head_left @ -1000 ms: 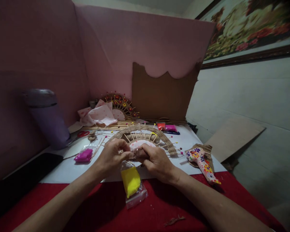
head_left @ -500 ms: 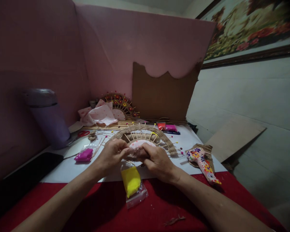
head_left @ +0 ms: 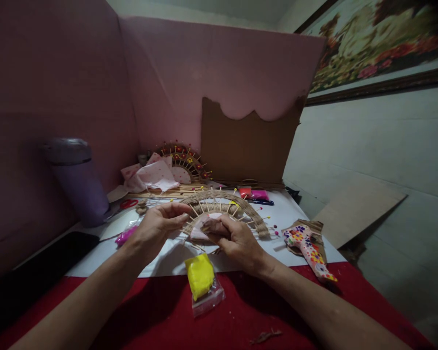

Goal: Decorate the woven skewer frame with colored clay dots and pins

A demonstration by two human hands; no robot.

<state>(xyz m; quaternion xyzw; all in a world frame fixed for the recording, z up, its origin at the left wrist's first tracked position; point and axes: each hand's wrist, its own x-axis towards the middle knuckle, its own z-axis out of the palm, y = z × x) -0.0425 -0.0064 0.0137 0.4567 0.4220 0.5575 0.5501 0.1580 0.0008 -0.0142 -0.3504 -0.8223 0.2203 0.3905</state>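
Note:
My right hand is closed round a small crumpled clear plastic bag with something brownish in it. Left of it, my left hand has thumb and forefinger close together in a pinch; whatever is between them is too small to make out. Both hands are over the near side of a half-round craft piece, a twine-wrapped arch with thin sticks, coloured ball tips and a pale fabric centre, partly hidden by the hands. A bag of yellow clay lies just in front of them.
At the right lies a flower-patterned glue gun on cardboard. A purple tumbler and a dark flat object are at the left. Behind are pink-dotted cloth, a decorated half-round piece and red scissors. Magenta clay sits by my left forearm.
My left hand has come away from the plastic bag and moved left. My right hand keeps hold of the bag in nearly the same place. The view has shifted slightly.

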